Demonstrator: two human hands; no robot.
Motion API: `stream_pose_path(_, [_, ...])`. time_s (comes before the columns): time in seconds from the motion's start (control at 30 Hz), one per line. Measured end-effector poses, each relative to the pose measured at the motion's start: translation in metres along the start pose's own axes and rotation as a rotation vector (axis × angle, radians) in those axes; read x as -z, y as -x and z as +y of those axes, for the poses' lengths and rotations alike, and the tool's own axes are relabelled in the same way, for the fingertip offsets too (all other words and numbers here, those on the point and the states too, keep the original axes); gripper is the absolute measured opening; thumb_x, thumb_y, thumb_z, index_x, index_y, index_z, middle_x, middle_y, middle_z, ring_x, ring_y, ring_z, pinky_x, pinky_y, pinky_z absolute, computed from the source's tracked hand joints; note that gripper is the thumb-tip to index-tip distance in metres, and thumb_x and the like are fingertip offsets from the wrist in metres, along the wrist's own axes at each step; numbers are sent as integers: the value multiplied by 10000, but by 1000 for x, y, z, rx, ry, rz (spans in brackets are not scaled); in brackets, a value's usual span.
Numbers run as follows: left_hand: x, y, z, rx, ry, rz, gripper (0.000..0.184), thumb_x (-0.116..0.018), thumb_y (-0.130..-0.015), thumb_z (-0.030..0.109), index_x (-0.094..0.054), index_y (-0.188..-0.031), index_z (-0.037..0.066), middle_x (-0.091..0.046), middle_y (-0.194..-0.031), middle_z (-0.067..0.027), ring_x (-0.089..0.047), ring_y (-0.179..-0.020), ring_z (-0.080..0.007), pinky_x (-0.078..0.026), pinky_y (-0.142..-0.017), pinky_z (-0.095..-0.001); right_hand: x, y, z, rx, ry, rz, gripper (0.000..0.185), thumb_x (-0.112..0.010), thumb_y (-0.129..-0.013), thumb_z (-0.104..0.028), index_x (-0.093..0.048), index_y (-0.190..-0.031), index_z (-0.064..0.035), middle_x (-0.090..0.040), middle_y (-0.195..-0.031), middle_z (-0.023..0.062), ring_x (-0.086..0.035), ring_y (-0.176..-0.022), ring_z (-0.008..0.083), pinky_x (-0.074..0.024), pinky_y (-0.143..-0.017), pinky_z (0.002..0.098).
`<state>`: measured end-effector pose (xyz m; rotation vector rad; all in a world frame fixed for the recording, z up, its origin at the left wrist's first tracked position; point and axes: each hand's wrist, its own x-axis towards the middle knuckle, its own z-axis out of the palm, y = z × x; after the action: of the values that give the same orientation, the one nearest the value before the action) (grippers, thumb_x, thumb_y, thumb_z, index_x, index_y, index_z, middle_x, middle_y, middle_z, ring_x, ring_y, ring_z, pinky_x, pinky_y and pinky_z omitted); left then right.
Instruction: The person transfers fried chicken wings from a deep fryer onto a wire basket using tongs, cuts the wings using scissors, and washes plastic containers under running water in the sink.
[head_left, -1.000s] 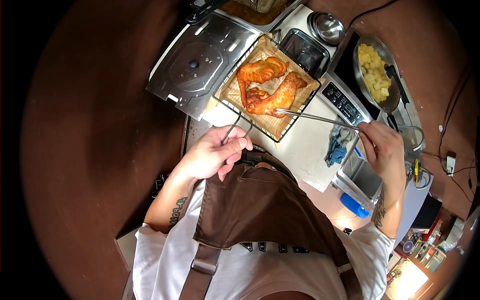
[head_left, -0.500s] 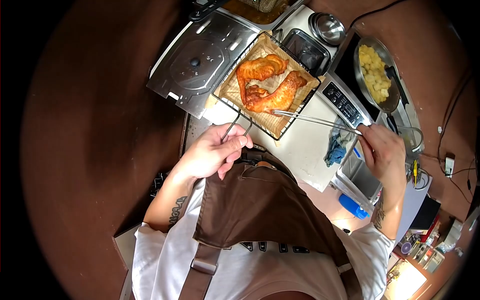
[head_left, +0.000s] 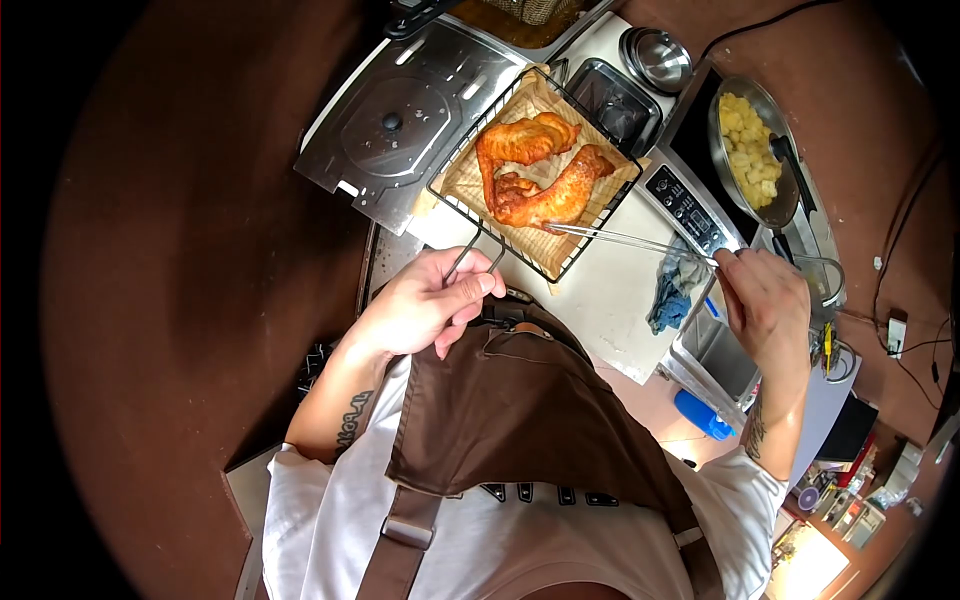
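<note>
My left hand (head_left: 440,300) is closed around the thin handle of a black wire basket (head_left: 462,208). Brown paper (head_left: 462,180) lines the basket. On it lie two browned pieces of fried chicken, an upper piece (head_left: 530,140) and a lower one (head_left: 570,190). Off to the right, my right hand (head_left: 765,300) grips long metal tongs (head_left: 635,239). The tips of the tongs meet the near end of the lower piece; I cannot tell whether they pinch it.
A steel lid (head_left: 391,160) lies left of the basket, by a fryer (head_left: 510,28) of oil. A pan (head_left: 775,212) of yellow chunks stands on the cooker at right. A blue cloth (head_left: 670,300), steel bowls (head_left: 655,58) and a black tray (head_left: 610,105) are near the basket.
The basket and chicken appear very slightly shifted to the right and down. Both hands keep their grips, with the tong tips at the same spot on the lower piece.
</note>
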<state>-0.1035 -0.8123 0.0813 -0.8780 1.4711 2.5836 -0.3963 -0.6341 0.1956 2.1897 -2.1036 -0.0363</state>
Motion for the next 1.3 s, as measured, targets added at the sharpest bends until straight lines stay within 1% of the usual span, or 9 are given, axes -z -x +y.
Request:
stream_pose_path(0.2, [0,-1,-2,-4,20,17,232,-500,-1016,212,-573,-1008,-8,-449,-594,25,-408,-397,-53,-383,-381,-231,10,0,0,61,10,33,259,-688,-731,-50,-629,-982,-52,-551,-765,57,-558,-686,234,-464,-606,349])
stream_pose_path(0.3, [1,-1,-2,9,20,29,242,-504,-1017,226,-575,-1013,-5,-446,-598,26,-408,-398,-52,-384,-381,-230,15,1,0,74,69,27,285,-680,-717,-43,-636,-999,-51,-569,-791,49,-560,-695,223,-462,-609,343])
stream_pose_path(0.6, [0,-1,-1,12,9,29,250,-503,-1018,229,-575,-1017,-11,-453,-603,24,-413,-395,-55,-384,-381,-230,11,-5,-4,123,147,8,352,-647,-677,-62,-641,-1029,-50,-555,-804,33,-554,-714,203,-462,-616,330])
stream_pose_path(0.8, [1,-1,-1,11,2,29,253,-501,-1018,232,-574,-1016,-11,-454,-599,22,-414,-393,-55,-385,-383,-231,11,-9,-9,142,213,1,354,-624,-676,-92,-638,-1028,-58,-537,-806,28,-545,-728,195,-465,-620,329])
stream_pose_path(0.9, [2,-2,-2,3,6,22,253,-500,-1018,233,-574,-1017,-9,-452,-599,22,-413,-393,-54,-384,-384,-230,11,-9,-8,151,195,-8,341,-624,-677,-86,-636,-1017,-60,-537,-805,22,-547,-743,189,-467,-623,326])
stream_pose_path(1.0, [2,-2,-2,5,9,27,253,-501,-1018,233,-574,-1017,-8,-451,-602,23,-412,-393,-53,-382,-384,-228,11,-10,-7,146,156,-8,334,-637,-660,-71,-640,-994,-62,-538,-786,27,-547,-719,195,-467,-620,325])
stream_pose_path(1.1, [2,-2,-1,6,15,32,253,-504,-1017,235,-574,-1014,-8,-450,-605,24,-410,-392,-53,-381,-383,-228,10,-4,-2,99,69,-3,282,-663,-682,-41,-645,-962,-57,-539,-742,43,-555,-681,213,-466,-608,339])
stream_pose_path(1.2, [3,-4,-1,13,29,40,249,-506,-1015,232,-575,-1009,-7,-449,-609,25,-409,-394,-52,-379,-382,-227,10,1,2,22,-60,37,213,-690,-717,-15,-651,-926,-31,-557,-722,67,-564,-647,253,-463,-592,356])
stream_pose_path(1.3, [3,-7,-3,22,37,47,241,-510,-1013,228,-577,-1007,-3,-448,-612,25,-407,-396,-55,-376,-379,-228,-1,22,9,-144,-229,41,165,-682,-748,17,-647,-908,2,-586,-751,95,-582,-659,268,-463,-599,327])
